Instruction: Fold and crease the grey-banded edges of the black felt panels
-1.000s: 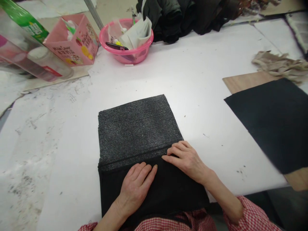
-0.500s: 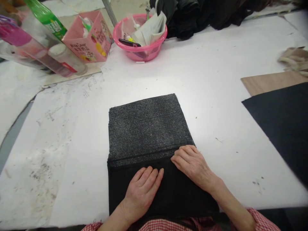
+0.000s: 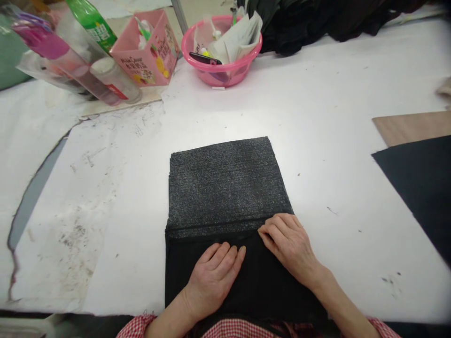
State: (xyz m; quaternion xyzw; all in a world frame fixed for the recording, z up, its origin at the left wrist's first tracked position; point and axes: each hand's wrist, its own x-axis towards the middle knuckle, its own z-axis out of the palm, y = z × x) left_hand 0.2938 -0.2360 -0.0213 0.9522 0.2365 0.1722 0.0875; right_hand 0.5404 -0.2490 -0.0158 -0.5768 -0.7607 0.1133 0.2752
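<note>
A black fabric piece (image 3: 246,286) lies on the table in front of me. Beyond its folded edge stretches a speckled grey-black panel (image 3: 225,185), with a dark seam line running across between the two. My left hand (image 3: 218,277) rests palm down on the black part, just below the edge, fingers extended close together. At the right end of the seam is my right hand (image 3: 289,244), its fingers bent and the thumb and fingertips pinching the fabric edge.
A pink basin (image 3: 221,75) with papers and a black pen stands at the back. Left of it are a pink carton (image 3: 148,56), a green bottle (image 3: 93,26) and a clear jar (image 3: 116,80). Dark cloth (image 3: 419,183) lies over brown sheet material (image 3: 412,127) at the right.
The view has swung a little left, so everything sits farther right in the picture. Both hands keep nearly the same places on the fabric.
</note>
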